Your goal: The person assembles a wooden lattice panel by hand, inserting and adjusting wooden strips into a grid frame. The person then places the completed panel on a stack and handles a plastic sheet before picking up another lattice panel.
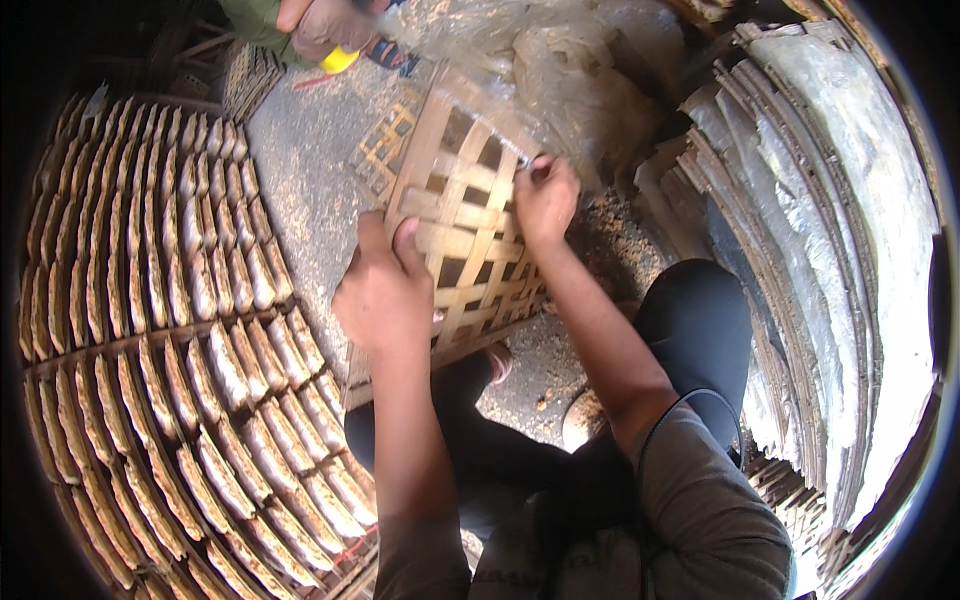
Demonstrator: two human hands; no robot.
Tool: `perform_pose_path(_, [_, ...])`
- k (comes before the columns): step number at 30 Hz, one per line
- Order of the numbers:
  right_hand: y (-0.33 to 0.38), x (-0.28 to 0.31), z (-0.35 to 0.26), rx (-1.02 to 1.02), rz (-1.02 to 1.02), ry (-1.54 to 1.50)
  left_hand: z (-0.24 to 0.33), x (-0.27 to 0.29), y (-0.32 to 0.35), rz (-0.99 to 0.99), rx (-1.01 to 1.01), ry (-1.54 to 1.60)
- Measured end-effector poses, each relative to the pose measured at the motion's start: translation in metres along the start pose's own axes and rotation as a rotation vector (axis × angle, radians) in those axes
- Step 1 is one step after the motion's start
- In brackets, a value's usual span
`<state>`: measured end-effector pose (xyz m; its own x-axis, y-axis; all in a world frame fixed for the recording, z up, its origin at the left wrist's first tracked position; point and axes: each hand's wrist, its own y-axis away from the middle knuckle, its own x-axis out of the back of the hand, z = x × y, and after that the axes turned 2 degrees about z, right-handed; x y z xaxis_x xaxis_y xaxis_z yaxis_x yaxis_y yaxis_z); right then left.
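Note:
In front of me, tilted above my legs, is a woven bamboo lattice tray (455, 240) with a flat wooden border and square gaps. My left hand (385, 290) is closed on its left edge, thumb on the near face and the other fingers mostly hidden. Near the upper right edge, my right hand (547, 205) is closed with its fingers curled at the border. A whitish streak runs along that border beside the right fingertips; what it is, I cannot tell.
Rows of pale slabs with brown edges (230, 365) fill racks on the left. On the right stands a tall stack of sheet-covered trays (800, 200). Crumpled clear plastic (570, 70) lies behind. Another lattice piece (385, 150) rests on the littered floor; a person (320, 30) sits beyond.

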<state>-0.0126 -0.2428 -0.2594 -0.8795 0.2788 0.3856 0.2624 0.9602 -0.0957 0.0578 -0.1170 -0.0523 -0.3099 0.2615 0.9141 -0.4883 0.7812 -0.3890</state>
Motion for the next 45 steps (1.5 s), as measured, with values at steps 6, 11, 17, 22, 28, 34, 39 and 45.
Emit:
perform_pose_path(6, [-0.023,0.019,-0.024,0.113,0.026,0.276,0.005,0.013,0.001,-0.004,-0.028,0.062])
perform_pose_path(11, [-0.039,0.017,-0.011,0.325,-0.076,0.382,0.008,0.014,0.006,-0.024,-0.042,0.053])
perform_pose_path(17, [-0.065,0.050,-0.015,0.342,-0.532,0.389,-0.011,0.025,0.006,-0.043,-0.056,0.228])
perform_pose_path(22, [-0.075,0.090,-0.028,0.253,-1.031,0.259,-0.041,0.051,-0.014,0.071,-0.305,0.274])
perform_pose_path(28, [-0.054,0.113,-0.012,0.204,-1.295,0.399,-0.056,0.041,-0.022,0.093,-0.579,0.466])
perform_pose_path(34, [-0.041,0.116,0.018,0.245,-1.272,0.407,-0.059,0.033,-0.017,0.113,-0.636,0.381])
perform_pose_path(39, [-0.031,0.118,0.011,0.219,-1.297,0.618,-0.062,0.036,-0.003,0.172,-0.559,0.378])
perform_pose_path(45, [-0.004,0.131,-0.013,-0.102,-1.507,0.188,-0.065,0.034,0.023,0.000,-0.455,0.380])
